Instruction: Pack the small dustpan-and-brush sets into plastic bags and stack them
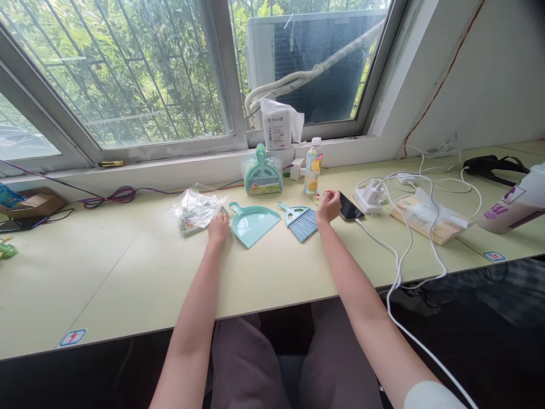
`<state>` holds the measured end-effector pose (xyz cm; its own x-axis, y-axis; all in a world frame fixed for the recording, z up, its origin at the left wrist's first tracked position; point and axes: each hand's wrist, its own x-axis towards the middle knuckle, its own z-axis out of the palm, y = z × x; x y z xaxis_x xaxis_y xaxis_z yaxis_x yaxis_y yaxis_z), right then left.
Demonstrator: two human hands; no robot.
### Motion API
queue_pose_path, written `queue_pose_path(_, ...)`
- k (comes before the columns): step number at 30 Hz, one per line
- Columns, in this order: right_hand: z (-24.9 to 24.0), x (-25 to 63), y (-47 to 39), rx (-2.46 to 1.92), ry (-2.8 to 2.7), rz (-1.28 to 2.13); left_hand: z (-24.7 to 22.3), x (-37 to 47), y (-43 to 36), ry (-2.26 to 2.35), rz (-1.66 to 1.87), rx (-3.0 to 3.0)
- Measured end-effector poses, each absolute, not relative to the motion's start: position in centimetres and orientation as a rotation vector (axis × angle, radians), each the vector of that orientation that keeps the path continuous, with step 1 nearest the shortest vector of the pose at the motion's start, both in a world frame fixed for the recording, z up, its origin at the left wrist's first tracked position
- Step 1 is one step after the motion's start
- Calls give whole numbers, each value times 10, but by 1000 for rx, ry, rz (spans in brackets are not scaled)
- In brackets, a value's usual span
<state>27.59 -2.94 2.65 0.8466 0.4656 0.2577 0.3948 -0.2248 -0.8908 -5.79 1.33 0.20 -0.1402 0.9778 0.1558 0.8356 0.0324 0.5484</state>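
Observation:
On the table, my left hand (pixel 218 228) is curled closed beside crumpled clear plastic wrapping (pixel 200 204) with flat packs under it; anything inside the fingers is hidden. Just right of it lies a mint-green dustpan (pixel 253 222). A small matching hand brush (pixel 300 220) with grey-blue bristles rests between the dustpan and my right hand (pixel 328 207). That hand is closed, fingers folded in, and I cannot make out what it holds. A small colourful card (pixel 315 199) shows by its fingers, partly covered; whether they touch is unclear.
A wrapped dustpan-and-brush set (pixel 264 173) leans at the sill beside a drink bottle (pixel 314 166). To the right are a phone (pixel 351 207), a power adapter (pixel 369 199), looping white cables (pixel 398 264), a tissue pack (pixel 430 218) and a large cup (pixel 515 201). A cardboard box (pixel 40 201) stands left.

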Motion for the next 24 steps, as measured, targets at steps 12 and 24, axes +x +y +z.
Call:
queue_pose_path(12,25,274,-28,-1914,-772,38,1,-58,14,2040,748,1917)
queue_pose_path(24,-1,235,-24,-2077,-1693,99,3,-52,10,2055,664,2023)
